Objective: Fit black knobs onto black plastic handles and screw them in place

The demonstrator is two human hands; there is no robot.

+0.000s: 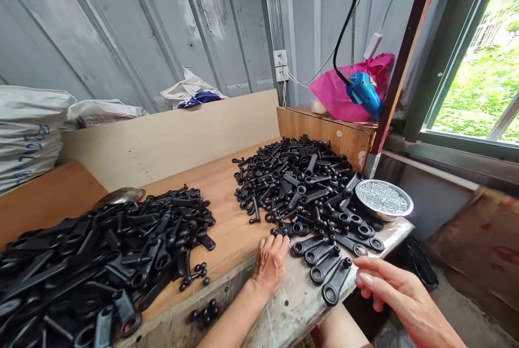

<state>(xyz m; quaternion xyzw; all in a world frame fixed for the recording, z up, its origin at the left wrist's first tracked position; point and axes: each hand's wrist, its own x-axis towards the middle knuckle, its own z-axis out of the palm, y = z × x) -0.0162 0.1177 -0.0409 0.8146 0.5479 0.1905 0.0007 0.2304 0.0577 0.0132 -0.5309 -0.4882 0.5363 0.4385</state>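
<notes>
My left hand (271,260) rests on the wooden bench (227,218), fingers curled, its tips at the near edge of the right pile of black plastic lever parts (300,186). Whether it grips one is hidden. My right hand (395,291) hovers past the bench's near right corner, fingers stretched out and holding nothing. Several lever parts (328,267) lie in a row between the two hands, the nearest one (335,283) just left of my right fingertips.
A larger heap of black levers (97,261) covers the left of the bench, with small black balls (200,272) beside it. A metal bowl of small silvery pieces (383,198) stands at the right edge. A blue power tool (365,94) hangs above a wooden box (328,132).
</notes>
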